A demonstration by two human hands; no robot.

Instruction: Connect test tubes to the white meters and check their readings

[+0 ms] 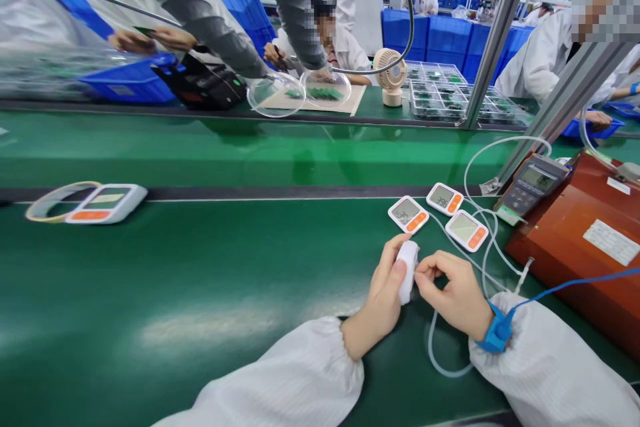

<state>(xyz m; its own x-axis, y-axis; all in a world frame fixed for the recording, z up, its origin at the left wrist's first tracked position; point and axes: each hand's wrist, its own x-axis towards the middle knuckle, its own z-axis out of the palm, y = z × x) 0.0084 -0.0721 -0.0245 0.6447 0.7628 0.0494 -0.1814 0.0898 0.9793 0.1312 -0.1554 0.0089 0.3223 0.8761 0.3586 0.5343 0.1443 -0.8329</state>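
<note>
My left hand (385,287) is closed round a small white device (408,272), held edge-on so that its face is hidden. My right hand (453,290) wears a blue wrist strap (497,331). Its thumb and forefinger pinch together against the device's right side, and what lies between them is too small to make out. Just beyond the hands lie a white-and-orange digital monitor (409,214) showing digits, a second such monitor (445,199) with digits lit, and a third monitor (467,230) whose screen looks blank. A clear thin tube (440,363) loops beneath my right hand.
At right stand a brown-orange box (575,247) and a grey handheld meter (535,181), joined by tubing. Another monitor (107,203) with a looped band lies far left. Past the green bench (200,280) are a small fan (391,77), clear trays (437,90) and co-workers.
</note>
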